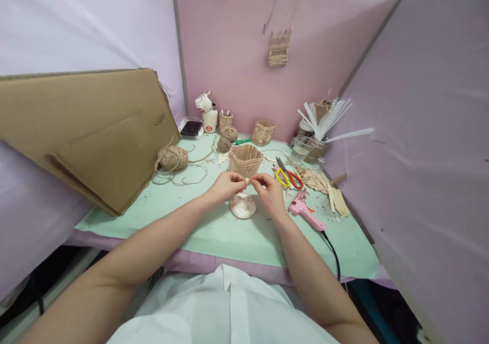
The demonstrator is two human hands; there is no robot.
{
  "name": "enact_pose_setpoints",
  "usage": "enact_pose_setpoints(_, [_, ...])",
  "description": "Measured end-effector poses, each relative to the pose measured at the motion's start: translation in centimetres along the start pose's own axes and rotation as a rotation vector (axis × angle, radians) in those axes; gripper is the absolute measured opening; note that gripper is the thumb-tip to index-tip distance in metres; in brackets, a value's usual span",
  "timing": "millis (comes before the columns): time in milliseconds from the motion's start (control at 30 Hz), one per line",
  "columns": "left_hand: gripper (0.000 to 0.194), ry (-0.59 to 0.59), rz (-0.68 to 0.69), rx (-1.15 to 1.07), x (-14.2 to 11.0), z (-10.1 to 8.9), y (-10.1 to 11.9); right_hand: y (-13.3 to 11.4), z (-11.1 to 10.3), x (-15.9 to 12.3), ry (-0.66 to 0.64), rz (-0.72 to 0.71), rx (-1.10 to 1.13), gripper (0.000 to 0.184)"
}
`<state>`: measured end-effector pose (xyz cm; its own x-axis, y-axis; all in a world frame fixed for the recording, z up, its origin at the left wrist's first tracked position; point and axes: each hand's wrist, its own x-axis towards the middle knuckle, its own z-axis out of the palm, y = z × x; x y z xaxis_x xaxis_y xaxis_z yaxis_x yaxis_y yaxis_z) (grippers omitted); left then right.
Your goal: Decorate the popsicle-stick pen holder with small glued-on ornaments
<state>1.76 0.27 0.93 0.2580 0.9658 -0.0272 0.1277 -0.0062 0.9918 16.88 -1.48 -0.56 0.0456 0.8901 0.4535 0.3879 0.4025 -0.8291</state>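
Note:
Between the fingertips of both hands is a small pale piece, perhaps a scrap of wood; it is too small to make out well. My left hand pinches its left side, and my right hand pinches from the right. Just beyond the fingers stands a brown box-like holder with a jagged rim, open at the top. A small round white dish with brownish marks lies below the hands on the green table cover.
On the right lie a pink glue gun with a black cord, scissors and flat wooden sticks. White glue sticks stand behind a clear cup. A twine ball and leaning cardboard occupy the left.

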Motion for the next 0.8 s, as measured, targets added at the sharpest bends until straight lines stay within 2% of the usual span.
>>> enact_pose_setpoints(367, [0.031, -0.095, 0.028, -0.122, 0.2, -0.2, -0.26, -0.01, -0.26, -0.01, -0.013, -0.007, -0.002, 0.015])
enact_pose_setpoints(800, [0.029, -0.123, -0.067, -0.301, 0.16, 0.02, 0.15, 0.2, -0.54, -0.04, -0.008, 0.0, 0.004, 0.015])
